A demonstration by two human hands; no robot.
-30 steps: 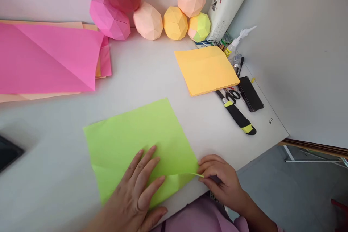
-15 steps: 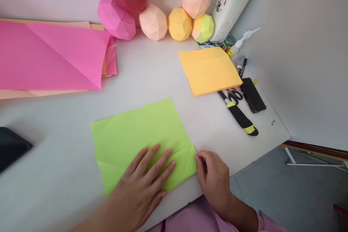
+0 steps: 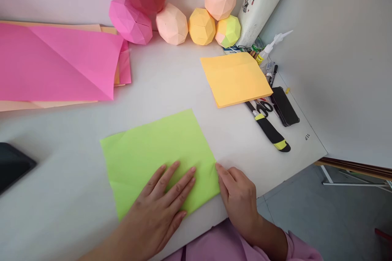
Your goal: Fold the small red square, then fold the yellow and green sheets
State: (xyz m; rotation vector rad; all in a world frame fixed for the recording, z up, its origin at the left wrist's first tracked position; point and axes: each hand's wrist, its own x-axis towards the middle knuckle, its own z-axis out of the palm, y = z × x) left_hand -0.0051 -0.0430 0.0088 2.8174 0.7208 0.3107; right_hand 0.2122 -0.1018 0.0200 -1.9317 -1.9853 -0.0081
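Left hand (image 3: pixel 162 204) lies spread flat on green paper (image 3: pixel 153 147); right hand (image 3: pixel 237 200), fingers together, presses its edge, orange pad (image 3: pixel 234 77) beyond.

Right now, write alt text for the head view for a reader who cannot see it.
A left hand lies flat on a green paper sheet on a white table, and a right hand touches the sheet's right edge. Behind lie pink paper, an orange pad and paper balls.

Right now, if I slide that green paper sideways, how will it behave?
The green paper looks thin and creased, so it would likely flop or buckle. On the smooth table it should slide easily, though the left hand pins it flat.
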